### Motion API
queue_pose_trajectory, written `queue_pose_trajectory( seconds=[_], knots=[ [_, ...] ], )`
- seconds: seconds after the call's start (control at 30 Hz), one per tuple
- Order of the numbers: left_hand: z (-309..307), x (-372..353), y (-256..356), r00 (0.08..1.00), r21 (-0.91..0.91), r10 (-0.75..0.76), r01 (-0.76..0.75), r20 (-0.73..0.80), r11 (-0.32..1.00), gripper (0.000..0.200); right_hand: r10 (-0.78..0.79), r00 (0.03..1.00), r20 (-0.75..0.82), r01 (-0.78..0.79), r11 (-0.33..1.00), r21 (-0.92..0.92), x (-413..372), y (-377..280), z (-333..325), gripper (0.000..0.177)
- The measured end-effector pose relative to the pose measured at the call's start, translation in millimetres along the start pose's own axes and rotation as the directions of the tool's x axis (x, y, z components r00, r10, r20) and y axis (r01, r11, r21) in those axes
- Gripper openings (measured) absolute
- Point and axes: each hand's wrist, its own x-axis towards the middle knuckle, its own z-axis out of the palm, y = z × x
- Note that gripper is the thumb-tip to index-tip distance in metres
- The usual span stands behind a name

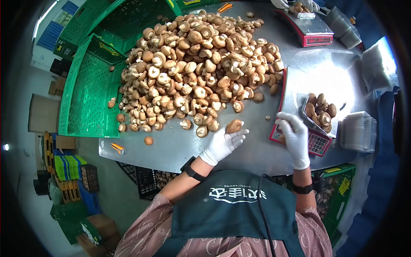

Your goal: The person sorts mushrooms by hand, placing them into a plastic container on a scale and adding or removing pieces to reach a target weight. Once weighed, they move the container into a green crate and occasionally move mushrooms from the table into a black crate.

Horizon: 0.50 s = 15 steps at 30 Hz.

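My left hand (222, 144), in a white glove, is turned palm up at the near side of the heap and holds a brown shiitake mushroom (233, 126) against its fingers. Also gloved, my right hand (293, 136) is closed, its fingers bent together over the near left corner of the red-edged scale (319, 144). Whatever lies between those fingers is too small or hidden to make out. On the scale, right of this hand, stands a clear plastic tray (306, 110) filled with several mushrooms (321, 112). A large heap of mushrooms (197, 64) covers the metal table (252, 152) ahead.
A green crate (70, 98) lies tipped toward the heap at the left. Stacked clear trays (358, 132) stand right of the scale. An orange cutter (118, 148) lies at the near left. Across the table, another person's gloved hands (309, 5) are at a second scale (317, 39).
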Motion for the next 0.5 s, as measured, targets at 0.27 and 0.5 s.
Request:
queue_pose_trajectory(
  seconds=[0.27, 0.5],
  knots=[
    [-17.2, -10.2, -16.0, 0.852, 0.909, 0.510, 0.117, 0.114, -0.400, 0.045, 0.424, 0.839, 0.341, -0.531, 0.774, 0.345, -30.2, 60.9, 75.1, 0.021],
    [-17.3, -15.6, -15.2, 0.838, 0.517, 0.373, 0.131, 0.398, -0.846, 0.055, 0.544, 0.791, 0.281, -0.602, 0.606, 0.519, -26.9, 109.8, 107.7, 0.033]
  ],
)
